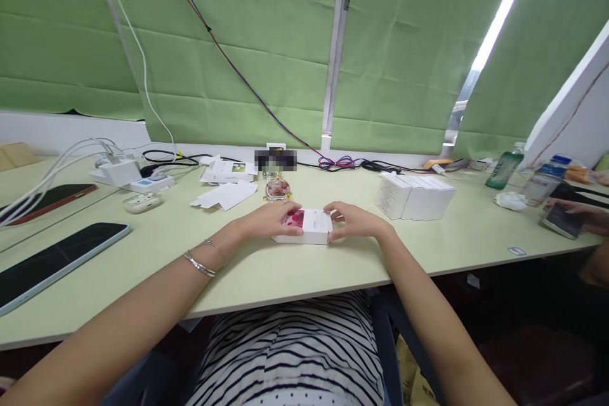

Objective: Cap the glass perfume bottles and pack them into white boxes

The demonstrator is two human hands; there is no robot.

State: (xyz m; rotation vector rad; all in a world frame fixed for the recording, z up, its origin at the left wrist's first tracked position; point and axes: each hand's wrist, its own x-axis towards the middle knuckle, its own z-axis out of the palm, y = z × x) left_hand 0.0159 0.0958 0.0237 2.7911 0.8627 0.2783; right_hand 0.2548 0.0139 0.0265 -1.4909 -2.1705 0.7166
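Note:
A small white cardboard box (314, 223) with a pink-and-red picture on its top lies on the table in front of me. My left hand (270, 219) grips its left end, thumb along the near side and fingers over the far edge. My right hand (353, 221) holds the right end between thumb and curled fingers, where a box flap seems to be. Just beyond my left hand stands a round clear jar-like item (278, 189) with pinkish contents. White folded card (224, 195) and an opened carton (228, 171) rest to its left.
Several white boxes (415, 196) stand in a row at the right. Phones (61, 260), a power strip (151, 183) and cables occupy the left. A green bottle (505, 168) and a tissue (510, 201) sit farther right, near another person's hand holding a phone (564, 221).

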